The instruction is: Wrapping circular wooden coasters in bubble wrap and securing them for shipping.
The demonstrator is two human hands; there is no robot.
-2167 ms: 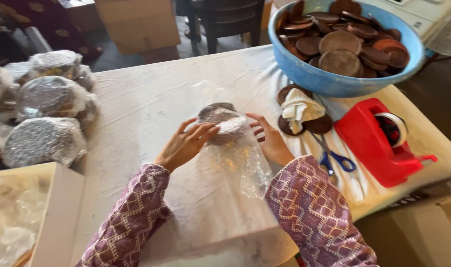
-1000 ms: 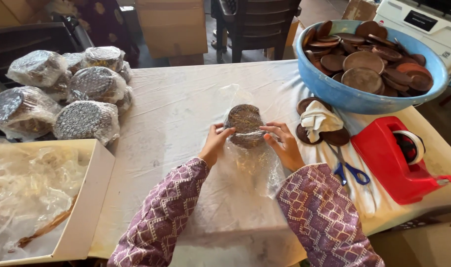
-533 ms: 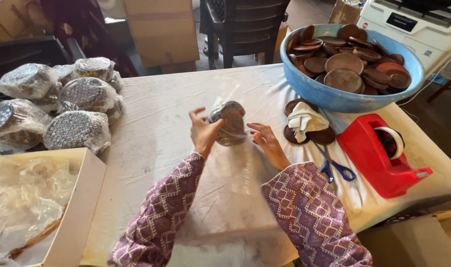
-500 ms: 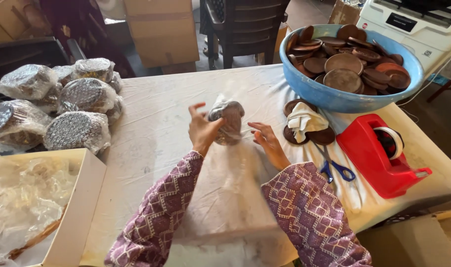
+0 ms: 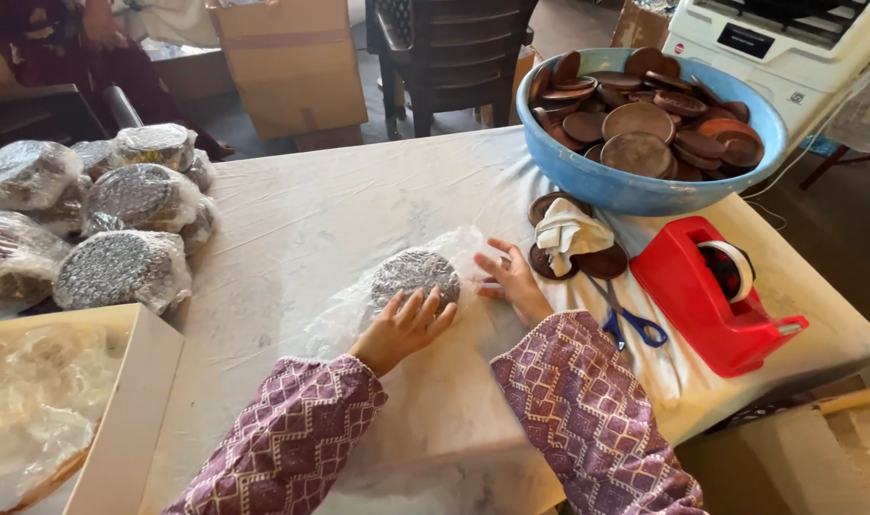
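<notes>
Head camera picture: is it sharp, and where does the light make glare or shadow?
Head view: mostly sharp; the left hand and right hand on the round dark stack in clear plastic wrap show no motion blur; soft daylight, weak shadows; pale glare on the wrapped round bundles at left; the white cloth-covered table looks bright; the edges bend slightly, wide-lens distortion.

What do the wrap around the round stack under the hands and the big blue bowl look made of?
Wrap: thin clear plastic film, glossy and crinkled, the dark stack showing through. Blue bowl: probably moulded plastic, smooth with a dull sheen and an even rim.
</notes>
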